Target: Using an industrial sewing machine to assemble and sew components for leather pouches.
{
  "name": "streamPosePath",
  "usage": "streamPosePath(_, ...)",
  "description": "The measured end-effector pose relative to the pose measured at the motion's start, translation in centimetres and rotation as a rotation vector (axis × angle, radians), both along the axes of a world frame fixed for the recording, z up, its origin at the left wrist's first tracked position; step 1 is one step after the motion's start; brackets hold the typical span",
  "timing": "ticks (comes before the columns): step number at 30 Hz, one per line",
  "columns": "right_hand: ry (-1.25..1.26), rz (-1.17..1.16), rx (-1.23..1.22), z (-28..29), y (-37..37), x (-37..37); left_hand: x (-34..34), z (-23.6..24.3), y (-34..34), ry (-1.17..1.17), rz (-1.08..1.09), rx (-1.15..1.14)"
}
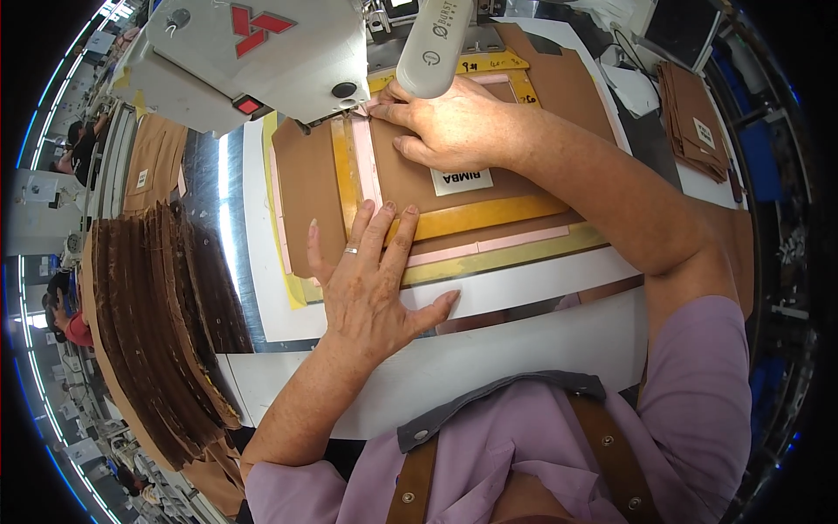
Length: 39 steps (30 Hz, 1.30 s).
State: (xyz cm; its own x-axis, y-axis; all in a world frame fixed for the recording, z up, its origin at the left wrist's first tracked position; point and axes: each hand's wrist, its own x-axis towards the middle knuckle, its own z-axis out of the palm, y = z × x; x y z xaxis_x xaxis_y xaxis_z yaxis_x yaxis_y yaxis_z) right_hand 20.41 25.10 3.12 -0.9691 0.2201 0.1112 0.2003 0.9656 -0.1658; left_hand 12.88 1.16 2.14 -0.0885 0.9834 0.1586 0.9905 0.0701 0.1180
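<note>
Brown leather (319,196) lies flat in a yellow and pink frame (489,218) under the sewing machine (253,52), and its long side runs from the machine toward our body. We press our left hand (371,279) down on it with fingers spread wide, and our right hand (454,122) lies flat with fingers close together by the needle. The table (489,349) is white, with stacks of brown pieces (157,323) on our left and more (694,122) far right.
</note>
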Motion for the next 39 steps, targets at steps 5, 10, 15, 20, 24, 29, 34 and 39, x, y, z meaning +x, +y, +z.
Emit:
streamPosePath(5, -0.017, -0.01, -0.015, -0.5, -1.2, 1.2, 0.7, 0.2, -0.9, -0.027, 0.003, -0.031)
streamPosePath(10, 0.117, 0.059, 0.037, -1.6, -1.3, 1.6, 0.8, 0.9, -0.8, 0.015, -0.018, 0.0)
streamPosePath(15, 0.201, 0.079, 0.056, -2.1, -1.3, 1.9, -1.3, 1.9, 1.6, -0.064, -0.084, 0.099)
streamPosePath(20, 0.203, 0.098, -0.162, -1.7, -1.7, 4.4, -3.4, -0.1, 7.0, -0.128, -0.117, 0.152)
streamPosePath(24, 0.16, 0.021, -0.031, -1.8, -2.0, 7.1, -4.0, -1.2, 8.3, -0.051, -0.107, 0.143)
streamPosePath(29, 0.23, -0.007, 0.136, -2.4, -2.1, 7.2, -3.9, -1.0, 8.5, -0.013, -0.08, 0.135)
streamPosePath(34, 0.131, -0.049, 0.156, -2.5, -2.1, 6.8, -4.0, -0.6, 8.9, 0.038, -0.084, 0.093)
streamPosePath(39, 0.147, -0.062, 0.184, -2.2, -1.9, 7.9, -4.0, -0.6, 9.0, 0.009, -0.116, 0.15)
